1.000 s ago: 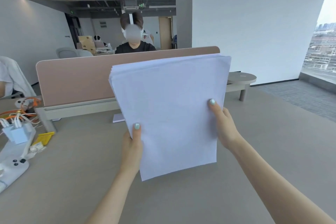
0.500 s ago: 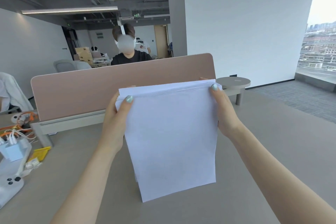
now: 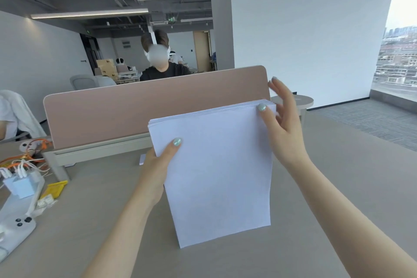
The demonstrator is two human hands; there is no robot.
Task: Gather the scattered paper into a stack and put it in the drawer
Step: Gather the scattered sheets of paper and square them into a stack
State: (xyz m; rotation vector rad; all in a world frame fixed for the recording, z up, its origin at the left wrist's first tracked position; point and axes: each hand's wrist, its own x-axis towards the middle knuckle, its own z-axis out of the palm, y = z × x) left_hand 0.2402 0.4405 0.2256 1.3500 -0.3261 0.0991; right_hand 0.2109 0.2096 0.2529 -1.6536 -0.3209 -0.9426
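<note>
A thick stack of white paper stands upright on its bottom edge on the grey desk. My left hand grips the stack's left edge, thumb on the front. My right hand is at the top right corner, thumb pressed on the front sheet, the other fingers spread apart behind and beside the stack. One small corner of white paper shows on the desk behind my left hand. No drawer is in view.
A pink divider panel runs across the desk behind the stack, with a person seated beyond it. At the left lie a white controller, chargers with orange cables and a yellow packet. A round side table stands far right.
The stack went from lifted and tilted to standing on the desk. My left hand slid down the left edge; my right hand's fingers opened out at the top right corner.
</note>
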